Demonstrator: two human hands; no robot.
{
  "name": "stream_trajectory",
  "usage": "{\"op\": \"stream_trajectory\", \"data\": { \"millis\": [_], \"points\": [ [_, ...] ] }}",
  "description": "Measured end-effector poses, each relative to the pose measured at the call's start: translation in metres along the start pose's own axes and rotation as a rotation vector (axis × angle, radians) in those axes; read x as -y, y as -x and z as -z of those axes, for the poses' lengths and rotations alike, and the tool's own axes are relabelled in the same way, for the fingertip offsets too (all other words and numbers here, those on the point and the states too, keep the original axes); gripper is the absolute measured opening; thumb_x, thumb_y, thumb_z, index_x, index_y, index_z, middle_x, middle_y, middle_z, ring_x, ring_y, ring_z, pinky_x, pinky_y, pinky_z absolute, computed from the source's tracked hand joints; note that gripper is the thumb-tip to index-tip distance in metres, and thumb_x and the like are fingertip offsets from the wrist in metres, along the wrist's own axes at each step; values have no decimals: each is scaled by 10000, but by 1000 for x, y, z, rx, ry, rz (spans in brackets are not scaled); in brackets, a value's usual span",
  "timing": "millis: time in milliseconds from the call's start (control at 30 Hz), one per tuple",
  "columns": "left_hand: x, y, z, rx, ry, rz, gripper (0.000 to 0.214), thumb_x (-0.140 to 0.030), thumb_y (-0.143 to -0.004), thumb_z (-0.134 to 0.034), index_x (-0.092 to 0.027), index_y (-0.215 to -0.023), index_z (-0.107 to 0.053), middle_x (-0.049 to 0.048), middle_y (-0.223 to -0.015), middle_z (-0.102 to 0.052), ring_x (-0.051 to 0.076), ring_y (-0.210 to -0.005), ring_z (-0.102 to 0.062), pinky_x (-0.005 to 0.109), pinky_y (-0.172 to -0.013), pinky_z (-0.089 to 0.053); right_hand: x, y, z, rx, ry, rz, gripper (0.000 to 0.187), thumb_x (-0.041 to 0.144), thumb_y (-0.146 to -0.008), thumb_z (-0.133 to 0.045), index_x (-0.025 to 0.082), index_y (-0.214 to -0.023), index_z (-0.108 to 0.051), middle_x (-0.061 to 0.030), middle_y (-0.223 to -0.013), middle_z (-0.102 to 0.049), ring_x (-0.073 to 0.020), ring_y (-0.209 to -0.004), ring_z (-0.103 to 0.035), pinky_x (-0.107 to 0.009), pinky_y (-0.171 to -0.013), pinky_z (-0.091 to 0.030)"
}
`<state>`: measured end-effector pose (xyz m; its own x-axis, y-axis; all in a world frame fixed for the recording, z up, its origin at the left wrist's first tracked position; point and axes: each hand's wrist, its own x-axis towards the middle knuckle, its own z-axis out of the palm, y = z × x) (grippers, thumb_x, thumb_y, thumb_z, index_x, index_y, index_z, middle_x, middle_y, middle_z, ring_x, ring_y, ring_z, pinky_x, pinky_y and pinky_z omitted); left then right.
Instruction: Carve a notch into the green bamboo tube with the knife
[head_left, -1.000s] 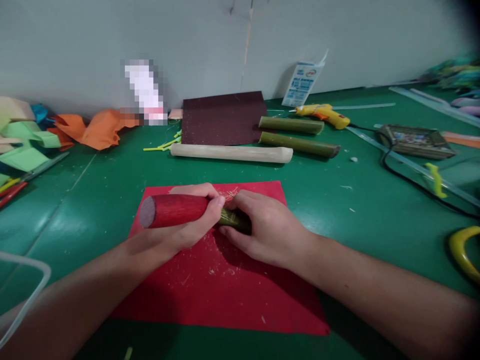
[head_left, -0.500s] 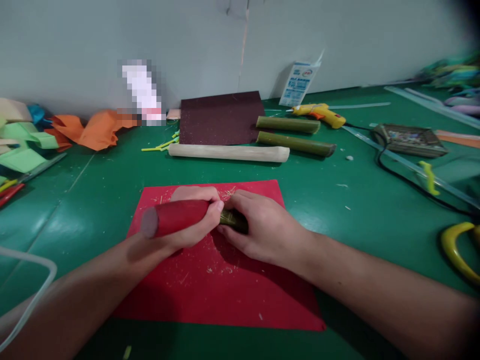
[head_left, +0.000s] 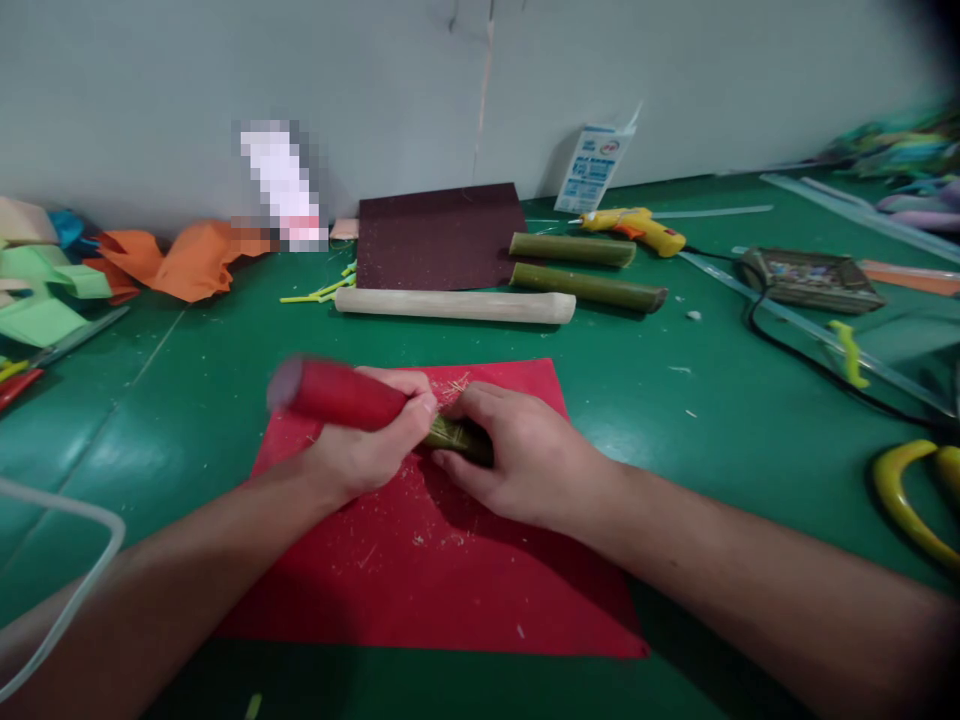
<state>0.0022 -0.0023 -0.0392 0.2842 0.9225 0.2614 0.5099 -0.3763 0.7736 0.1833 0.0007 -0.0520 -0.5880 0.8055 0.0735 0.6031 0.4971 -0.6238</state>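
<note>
My left hand [head_left: 382,430] is closed round the thick red handle [head_left: 345,393] of a tool. Its working end points toward the bamboo and is hidden by my fingers. Under my right hand [head_left: 529,450] a short green bamboo piece [head_left: 457,437] is gripped, with pale cut lines on its skin. Both hands nearly meet over a red sheet [head_left: 450,610], which is strewn with fine pale shavings [head_left: 454,385].
Behind the sheet lie a pale peeled bamboo stick [head_left: 450,306], two green bamboo halves [head_left: 585,288] and a dark brown sheet [head_left: 439,235]. A yellow glue gun [head_left: 645,230] with black cord, a small bamboo tray [head_left: 814,280] and yellow-handled scissors [head_left: 904,500] are rightward. Coloured paper [head_left: 202,262] lies left.
The butt of the red handle has swung up and to the left, with my left wrist rising along with it. My right hand stays on the bamboo piece.
</note>
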Motion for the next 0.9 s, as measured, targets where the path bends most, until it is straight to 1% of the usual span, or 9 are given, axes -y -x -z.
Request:
{"op": "stream_trajectory", "data": {
  "millis": [100,167,200,300,467,567,667,800,900],
  "points": [
    [3,1,-4,-110,183,36,331,-246,-833,-440,-197,-514,-365,-36,-479,-364,91,-454,-328,233,-422,-307,0,0,0,-8,14,-15,151,278,-808,-600,163,-905,-608,-57,-876,-632,-167,-753,-549,-289,-639,-398],
    [3,1,-7,-166,217,64,305,-240,-822,-447,-199,-525,-392,-37,-493,-382,89,-463,-325,228,-431,-320,1,0,0,-18,27,-19,148,280,-799,-602,161,-887,-601,-52,-856,-622,-157,-719,-534,-285,-620,-386],
    [3,0,-8,-171,219,78,296,-242,-816,-451,-199,-527,-405,-38,-495,-387,88,-466,-322,227,-438,-325,1,0,-1,-21,34,-20,151,286,-799,-601,160,-881,-598,-50,-848,-616,-153,-702,-524,-285,-610,-380],
    [1,-1,-10,-137,200,90,292,-242,-815,-458,-196,-528,-428,-37,-500,-402,88,-482,-339,223,-463,-343,1,1,-2,-22,31,-19,172,296,-803,-592,157,-905,-602,-53,-862,-613,-157,-711,-527,-289,-619,-387],
    [2,0,-8,-81,147,38,296,-241,-857,-467,-190,-566,-448,-30,-550,-445,97,-531,-406,226,-504,-364,-1,-1,-1,-17,27,-6,198,281,-803,-587,152,-951,-610,-68,-910,-634,-187,-793,-567,-306,-677,-420],
    [1,0,-6,-50,95,34,292,-239,-865,-479,-187,-579,-459,-31,-557,-447,98,-537,-404,231,-505,-355,-1,-2,0,-8,27,-4,210,289,-809,-589,151,-964,-617,-78,-931,-646,-201,-827,-582,-315,-706,-431],
    [-2,-2,-4,-3,74,49,295,-232,-839,-477,-187,-550,-444,-29,-536,-420,99,-525,-386,230,-485,-338,0,-1,0,11,0,12,202,277,-821,-580,152,-975,-623,-87,-945,-654,-204,-852,-588,-312,-729,-437],
    [-3,-4,-3,5,186,89,296,-232,-792,-487,-189,-507,-421,-32,-502,-389,93,-498,-353,226,-463,-317,0,0,0,17,-15,15,200,271,-825,-576,151,-978,-624,-90,-940,-657,-195,-828,-587,-303,-708,-433],
    [0,-4,-5,-49,291,122,312,-246,-776,-474,-194,-482,-384,-39,-462,-362,86,-463,-316,230,-440,-284,-1,0,0,2,1,-3,195,291,-819,-582,151,-946,-631,-77,-900,-654,-187,-781,-579,-302,-668,-424]
  ]
}}
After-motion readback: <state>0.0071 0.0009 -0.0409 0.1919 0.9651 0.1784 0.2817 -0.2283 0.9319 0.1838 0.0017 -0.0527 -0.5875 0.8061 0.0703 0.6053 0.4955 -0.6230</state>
